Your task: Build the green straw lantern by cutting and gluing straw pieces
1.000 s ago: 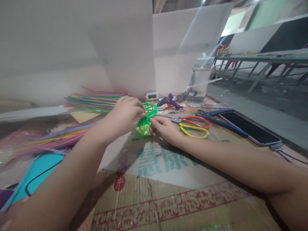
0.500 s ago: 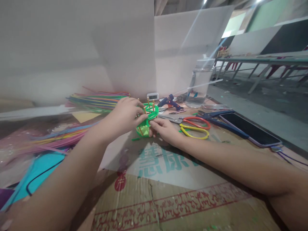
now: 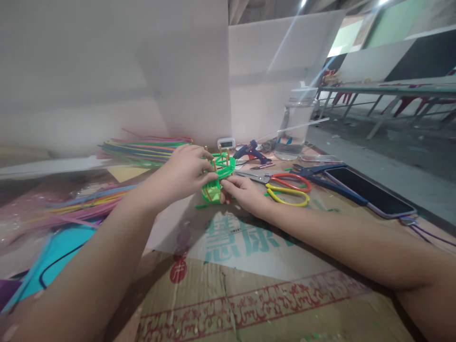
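Observation:
A small green woven frame (image 3: 213,194), made of strips around upright wooden sticks, stands on the work surface between my hands. My left hand (image 3: 190,166) grips its upper left side, fingers behind and thumb in front. Against its lower right side, my right hand (image 3: 242,190) pinches with thumb and forefinger at a green strip (image 3: 228,170). The fingertips hide part of the frame. Just right of my right hand lie scissors (image 3: 288,183) with one red and one yellow handle. A short green offcut (image 3: 201,206) lies in front of the frame.
Behind stand a small white digital display (image 3: 226,143), a blue glue gun (image 3: 252,152) and a clear water bottle (image 3: 292,128). To the right are blue-handled pliers (image 3: 338,186) and a phone (image 3: 370,191). Bundles of coloured strips (image 3: 142,149) lie at the left.
Both hands stay at the green frame with only tiny finger shifts. The green strip by my fingertips sits slightly differently.

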`<move>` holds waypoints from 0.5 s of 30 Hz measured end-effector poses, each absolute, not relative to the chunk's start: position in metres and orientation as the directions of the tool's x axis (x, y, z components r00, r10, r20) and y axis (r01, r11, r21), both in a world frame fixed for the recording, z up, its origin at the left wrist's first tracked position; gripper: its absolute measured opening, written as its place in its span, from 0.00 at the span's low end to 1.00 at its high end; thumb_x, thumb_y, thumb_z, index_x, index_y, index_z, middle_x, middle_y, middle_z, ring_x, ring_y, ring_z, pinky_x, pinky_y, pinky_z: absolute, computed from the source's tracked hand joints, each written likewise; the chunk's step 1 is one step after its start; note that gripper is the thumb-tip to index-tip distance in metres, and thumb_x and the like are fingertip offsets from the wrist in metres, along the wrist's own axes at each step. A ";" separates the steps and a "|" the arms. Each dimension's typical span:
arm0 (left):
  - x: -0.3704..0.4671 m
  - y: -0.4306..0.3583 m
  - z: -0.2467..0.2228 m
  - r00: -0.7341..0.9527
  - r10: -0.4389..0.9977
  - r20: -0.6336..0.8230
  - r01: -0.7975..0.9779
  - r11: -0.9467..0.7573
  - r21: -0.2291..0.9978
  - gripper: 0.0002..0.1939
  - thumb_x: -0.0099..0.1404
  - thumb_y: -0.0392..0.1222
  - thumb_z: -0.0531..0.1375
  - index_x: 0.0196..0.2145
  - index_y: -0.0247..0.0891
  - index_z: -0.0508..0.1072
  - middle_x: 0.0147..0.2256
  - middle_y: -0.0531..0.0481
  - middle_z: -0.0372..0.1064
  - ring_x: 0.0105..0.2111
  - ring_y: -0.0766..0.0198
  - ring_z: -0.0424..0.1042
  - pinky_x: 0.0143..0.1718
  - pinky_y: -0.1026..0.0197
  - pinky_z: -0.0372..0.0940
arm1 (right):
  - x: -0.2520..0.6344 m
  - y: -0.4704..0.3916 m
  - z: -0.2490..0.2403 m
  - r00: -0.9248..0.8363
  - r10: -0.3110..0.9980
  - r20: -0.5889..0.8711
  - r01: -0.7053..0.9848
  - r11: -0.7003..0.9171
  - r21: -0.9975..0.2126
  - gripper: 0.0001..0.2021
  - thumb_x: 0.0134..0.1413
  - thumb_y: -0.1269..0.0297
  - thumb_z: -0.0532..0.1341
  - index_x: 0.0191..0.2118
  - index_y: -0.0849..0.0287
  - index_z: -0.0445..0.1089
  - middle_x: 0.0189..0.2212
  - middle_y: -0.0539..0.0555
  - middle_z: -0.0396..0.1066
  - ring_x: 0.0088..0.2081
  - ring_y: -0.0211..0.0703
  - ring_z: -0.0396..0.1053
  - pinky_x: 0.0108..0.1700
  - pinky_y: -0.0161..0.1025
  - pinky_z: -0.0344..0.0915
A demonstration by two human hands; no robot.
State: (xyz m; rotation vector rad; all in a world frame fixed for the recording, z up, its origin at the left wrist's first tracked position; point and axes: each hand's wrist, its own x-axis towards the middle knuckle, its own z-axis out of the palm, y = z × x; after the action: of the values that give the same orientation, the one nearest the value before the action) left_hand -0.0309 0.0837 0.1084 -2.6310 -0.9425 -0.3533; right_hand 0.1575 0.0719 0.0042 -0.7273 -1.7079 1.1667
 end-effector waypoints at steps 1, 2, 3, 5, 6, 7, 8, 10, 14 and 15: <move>-0.030 0.083 0.109 0.749 0.571 0.337 0.650 -0.732 -0.206 0.18 0.70 0.52 0.56 0.36 0.41 0.82 0.46 0.43 0.76 0.50 0.51 0.71 0.54 0.47 0.61 | 0.158 0.072 0.005 -0.408 0.841 0.356 -0.018 0.382 -0.924 0.21 0.63 0.50 0.56 0.24 0.59 0.67 0.21 0.49 0.70 0.23 0.35 0.64 0.30 0.35 0.62; -0.030 0.082 0.109 0.745 0.575 0.338 0.653 -0.731 -0.196 0.18 0.69 0.53 0.57 0.36 0.41 0.82 0.46 0.43 0.76 0.49 0.51 0.71 0.54 0.47 0.61 | 0.158 0.072 0.005 -0.407 0.840 0.359 -0.012 0.388 -0.922 0.21 0.63 0.50 0.56 0.24 0.59 0.67 0.21 0.49 0.70 0.23 0.35 0.64 0.30 0.35 0.62; -0.029 0.081 0.109 0.741 0.580 0.339 0.657 -0.730 -0.189 0.17 0.69 0.53 0.57 0.36 0.41 0.82 0.45 0.43 0.76 0.49 0.51 0.71 0.54 0.47 0.61 | 0.158 0.071 0.005 -0.407 0.839 0.361 -0.005 0.393 -0.920 0.21 0.63 0.50 0.56 0.24 0.59 0.67 0.21 0.49 0.70 0.23 0.35 0.64 0.30 0.35 0.62; -0.028 0.080 0.109 0.732 0.590 0.341 0.667 -0.721 -0.185 0.17 0.68 0.53 0.58 0.36 0.42 0.82 0.45 0.44 0.76 0.49 0.51 0.71 0.54 0.47 0.60 | 0.158 0.071 0.006 -0.409 0.838 0.362 0.001 0.397 -0.918 0.21 0.64 0.52 0.55 0.24 0.59 0.67 0.21 0.49 0.69 0.23 0.35 0.64 0.30 0.34 0.63; -0.028 0.080 0.109 0.729 0.594 0.341 0.672 -0.716 -0.188 0.17 0.68 0.53 0.58 0.36 0.42 0.82 0.45 0.44 0.76 0.49 0.51 0.71 0.54 0.47 0.60 | 0.159 0.071 0.006 -0.412 0.836 0.362 0.001 0.398 -0.918 0.21 0.64 0.52 0.55 0.24 0.60 0.67 0.21 0.49 0.69 0.23 0.35 0.64 0.30 0.34 0.63; -0.028 0.080 0.109 0.726 0.597 0.341 0.676 -0.712 -0.192 0.17 0.68 0.54 0.58 0.36 0.42 0.82 0.45 0.44 0.76 0.49 0.51 0.71 0.55 0.47 0.59 | 0.159 0.071 0.006 -0.414 0.835 0.362 -0.001 0.397 -0.918 0.21 0.64 0.52 0.55 0.24 0.60 0.67 0.21 0.49 0.69 0.23 0.35 0.64 0.30 0.34 0.63; -0.028 0.079 0.109 0.724 0.601 0.339 0.679 -0.708 -0.196 0.17 0.68 0.54 0.58 0.36 0.42 0.82 0.45 0.44 0.76 0.49 0.51 0.71 0.55 0.47 0.59 | 0.159 0.071 0.006 -0.414 0.835 0.363 -0.003 0.397 -0.918 0.21 0.64 0.52 0.55 0.24 0.60 0.67 0.21 0.49 0.69 0.23 0.35 0.64 0.30 0.34 0.63; -0.028 0.079 0.108 0.724 0.607 0.329 0.681 -0.704 -0.201 0.17 0.69 0.54 0.57 0.36 0.42 0.82 0.45 0.44 0.76 0.50 0.51 0.70 0.55 0.47 0.59 | 0.159 0.071 0.006 -0.415 0.833 0.366 0.000 0.402 -0.916 0.21 0.63 0.50 0.55 0.24 0.60 0.67 0.21 0.49 0.69 0.23 0.35 0.64 0.30 0.34 0.62; -0.029 0.081 0.108 0.724 0.607 0.327 0.681 -0.702 -0.206 0.18 0.69 0.54 0.57 0.36 0.42 0.82 0.46 0.44 0.76 0.50 0.51 0.70 0.56 0.48 0.58 | 0.159 0.071 0.006 -0.415 0.835 0.362 0.014 0.404 -0.915 0.22 0.62 0.47 0.56 0.24 0.59 0.67 0.21 0.49 0.69 0.23 0.34 0.63 0.30 0.34 0.62; -0.029 0.081 0.107 0.724 0.605 0.331 0.681 -0.703 -0.205 0.18 0.69 0.55 0.57 0.36 0.42 0.82 0.46 0.44 0.76 0.50 0.52 0.70 0.55 0.48 0.59 | 0.159 0.071 0.006 -0.416 0.835 0.361 0.017 0.404 -0.915 0.23 0.62 0.47 0.56 0.24 0.59 0.67 0.21 0.49 0.69 0.23 0.34 0.63 0.30 0.34 0.62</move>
State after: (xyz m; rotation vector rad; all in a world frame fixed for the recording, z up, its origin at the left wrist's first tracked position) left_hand -0.0288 0.0815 0.1072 -2.6162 -1.0057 -0.3442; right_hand 0.1585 0.0712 0.0059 -0.7445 -1.7501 1.1274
